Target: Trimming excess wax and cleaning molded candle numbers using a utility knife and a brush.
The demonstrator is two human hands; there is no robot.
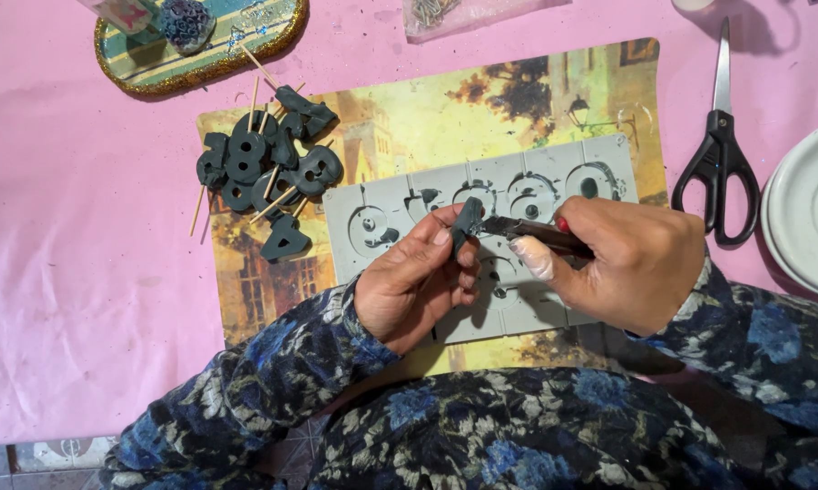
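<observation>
Head view looks straight down on my two hands above a grey number mould [599,168], which lies on a printed mat [518,95] showing a yellow-brown street scene. My left hand [413,286] pinches a small dark grey moulded piece [466,222] between thumb and fingertips and holds it upright over the mould's middle row. My right hand [631,263] is closed around a dark tool [531,234] with a red spot near the grip; its tip touches the piece. My right index finger is stretched along the tool.

Left of the mould, on the mat's left edge, lies a pile of dark grey number shapes [268,172] on thin wooden sticks, some overlapping. Between the pile and my left hand a strip of mat is free. Past the mat's left edge the pink table cover [73,245] runs wide and bare to the frame's side.

Right of the mat, black-handled scissors [722,159] lie with blades pointing away from me, and just beyond them a white plate [808,209] is cut off by the right edge. At the top left sits an oval tray [155,73] with a gold glitter rim. At the top centre a clear bag [454,14] of small metal parts lies partly out of frame. My blue flowered sleeves fill the bottom.
</observation>
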